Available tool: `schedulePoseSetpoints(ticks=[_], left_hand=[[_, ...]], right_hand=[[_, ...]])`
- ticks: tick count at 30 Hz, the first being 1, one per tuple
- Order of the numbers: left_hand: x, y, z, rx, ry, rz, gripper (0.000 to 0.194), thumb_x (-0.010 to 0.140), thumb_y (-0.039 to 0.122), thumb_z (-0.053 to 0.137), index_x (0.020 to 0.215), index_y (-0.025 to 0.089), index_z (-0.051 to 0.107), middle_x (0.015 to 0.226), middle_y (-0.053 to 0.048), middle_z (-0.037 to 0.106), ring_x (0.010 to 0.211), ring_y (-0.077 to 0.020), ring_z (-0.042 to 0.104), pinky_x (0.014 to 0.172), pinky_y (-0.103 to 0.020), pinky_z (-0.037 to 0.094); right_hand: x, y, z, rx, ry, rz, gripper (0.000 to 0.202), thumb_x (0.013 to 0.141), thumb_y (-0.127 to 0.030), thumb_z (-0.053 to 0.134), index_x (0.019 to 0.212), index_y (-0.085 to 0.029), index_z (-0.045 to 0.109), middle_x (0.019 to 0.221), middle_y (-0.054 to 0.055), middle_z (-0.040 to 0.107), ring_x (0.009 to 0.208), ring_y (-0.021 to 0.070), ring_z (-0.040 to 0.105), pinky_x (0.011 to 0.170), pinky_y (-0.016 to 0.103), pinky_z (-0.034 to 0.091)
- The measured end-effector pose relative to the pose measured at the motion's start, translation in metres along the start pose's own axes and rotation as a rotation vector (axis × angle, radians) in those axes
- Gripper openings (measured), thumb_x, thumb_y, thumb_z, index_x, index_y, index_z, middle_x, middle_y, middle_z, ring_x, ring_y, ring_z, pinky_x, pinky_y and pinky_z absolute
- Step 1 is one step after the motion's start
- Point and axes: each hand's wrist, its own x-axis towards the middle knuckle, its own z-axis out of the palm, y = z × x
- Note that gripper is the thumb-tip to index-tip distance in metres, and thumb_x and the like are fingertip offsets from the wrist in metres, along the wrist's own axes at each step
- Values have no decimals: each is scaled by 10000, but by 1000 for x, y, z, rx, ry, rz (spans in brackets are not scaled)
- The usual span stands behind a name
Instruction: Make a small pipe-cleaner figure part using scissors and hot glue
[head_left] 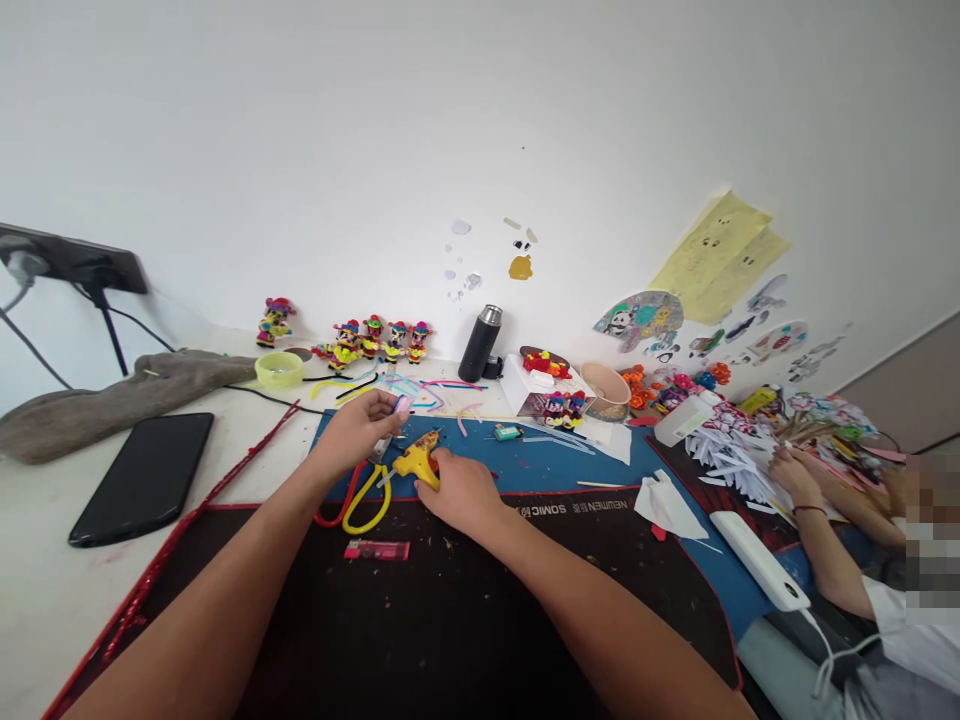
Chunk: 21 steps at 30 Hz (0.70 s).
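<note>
My left hand (358, 430) pinches a small pale pink and purple piece (403, 407) over the blue mat (540, 462). Beside it on the right, my right hand (465, 490) is wrapped round a yellow glue gun (416, 462), whose body lies low over the mat. Scissors with one red and one yellow handle (367, 512) rest under and just left of the glue gun. A pink lighter (377, 550) lies on the black mat (420, 620) in front of the hands.
A dark bottle (481, 343), small colourful figures (396, 341) and pipe cleaners stand or lie near the wall. A black phone (144, 478) lies left. At right are a white device (759, 560), paper strips and another person's hands (796, 480).
</note>
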Motion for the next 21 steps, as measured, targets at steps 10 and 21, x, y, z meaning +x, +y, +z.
schedulePoseSetpoints(ticks=[10, 21], left_hand=[[3, -4, -5, -56, 53, -32, 568, 633, 642, 892, 899, 211, 635, 785, -37, 742, 735, -244, 727, 646, -319, 542], [2, -3, -5, -4, 81, -54, 571, 619, 675, 883, 882, 228, 644, 783, -36, 749, 734, -241, 715, 661, -337, 567]], right_hand=[[11, 33, 0, 1206, 207, 148, 430, 860, -610, 657, 995, -207, 594, 627, -66, 547, 421, 109, 462, 403, 229, 357], [11, 34, -16, 1806, -35, 112, 564, 814, -738, 726, 897, -196, 593, 613, -63, 513, 402, 76, 406, 377, 214, 271]])
